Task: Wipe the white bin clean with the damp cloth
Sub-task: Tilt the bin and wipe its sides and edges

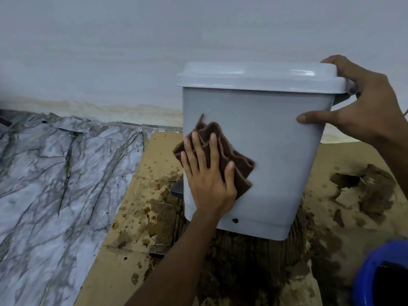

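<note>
The white bin (276, 151) with its lid (260, 74) shut stands tilted on wet cardboard in the middle of the view. My left hand (207, 180) presses a folded brown cloth (229, 155) flat against the bin's front wall, near its left edge. My right hand (362, 107) grips the bin's upper right corner, fingers over the lid's rim and thumb on the front wall. A small black pedal (177, 189) sticks out at the bin's lower left.
Soaked, stained cardboard (143, 217) covers the floor under the bin. A marble-patterned sheet (55, 184) lies to the left. A blue bucket (375, 277) sits at the lower right. Torn wet cardboard (371, 191) lies to the right. A pale wall (132, 51) stands behind.
</note>
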Tool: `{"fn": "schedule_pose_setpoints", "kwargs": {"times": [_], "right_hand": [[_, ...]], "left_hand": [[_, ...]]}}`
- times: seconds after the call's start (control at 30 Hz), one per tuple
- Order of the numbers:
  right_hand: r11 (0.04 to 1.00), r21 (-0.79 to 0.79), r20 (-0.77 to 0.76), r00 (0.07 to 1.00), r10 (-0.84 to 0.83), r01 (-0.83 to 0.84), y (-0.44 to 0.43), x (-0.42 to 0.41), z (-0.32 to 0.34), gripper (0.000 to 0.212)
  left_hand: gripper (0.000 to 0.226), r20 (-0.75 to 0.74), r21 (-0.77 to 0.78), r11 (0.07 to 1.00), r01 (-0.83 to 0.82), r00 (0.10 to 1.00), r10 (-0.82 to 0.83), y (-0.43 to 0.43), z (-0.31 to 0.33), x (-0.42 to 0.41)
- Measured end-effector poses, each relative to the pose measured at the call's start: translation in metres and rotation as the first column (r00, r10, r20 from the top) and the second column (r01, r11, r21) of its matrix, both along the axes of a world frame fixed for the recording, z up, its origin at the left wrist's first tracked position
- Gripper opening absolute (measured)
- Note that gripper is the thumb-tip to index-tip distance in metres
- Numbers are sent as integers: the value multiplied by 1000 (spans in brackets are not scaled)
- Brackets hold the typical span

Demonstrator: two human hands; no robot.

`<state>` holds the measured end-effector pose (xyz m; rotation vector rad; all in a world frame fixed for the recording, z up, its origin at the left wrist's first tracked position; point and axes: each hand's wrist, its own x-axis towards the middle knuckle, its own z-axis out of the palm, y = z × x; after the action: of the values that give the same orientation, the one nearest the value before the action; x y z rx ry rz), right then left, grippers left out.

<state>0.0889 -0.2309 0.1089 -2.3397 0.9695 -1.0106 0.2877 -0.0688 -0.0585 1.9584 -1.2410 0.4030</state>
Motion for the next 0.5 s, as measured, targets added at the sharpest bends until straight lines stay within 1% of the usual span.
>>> {"fn": "schedule_pose_setpoints", "kwargs": {"times": [0.1, 0.2, 0.27, 0.3, 0.37, 0.43, 0.5], "right_hand": [[999, -7, 0, 1000, 31, -31, -1, -1, -1, 81], [1000, -16, -1, 1000, 22, -22, -2, -3, -2, 79], [1000, -18, 1, 1000, 17, -17, -3, -3, -3, 79], [1000, -18, -6, 1000, 13, -13, -4, -3, -4, 80], [1000, -21, -16, 1000, 7, -8, -4, -2, -4, 80], [1000, -17, -17, 1000, 6, -7, -6, -2, -4, 79], [1000, -15, -16, 1000, 9, -10, -4, -2, -2, 78]], "left_hand": [[66, -2, 47, 999, 11, 1000, -11, 27, -39, -6], [67, -84, 98, 995, -6, 996, 14, 55, -73, -24], [67, -115, 125, 992, -18, 993, 32, 61, -80, -34], [67, -106, 125, 992, -15, 994, 29, 57, -77, -35], [65, -22, 112, 993, 40, 999, -38, 40, -59, -31], [64, 105, 108, 987, 120, 986, -131, 18, -30, -21], [64, 167, 91, 985, 143, 973, -157, -1, -4, -7]]}}
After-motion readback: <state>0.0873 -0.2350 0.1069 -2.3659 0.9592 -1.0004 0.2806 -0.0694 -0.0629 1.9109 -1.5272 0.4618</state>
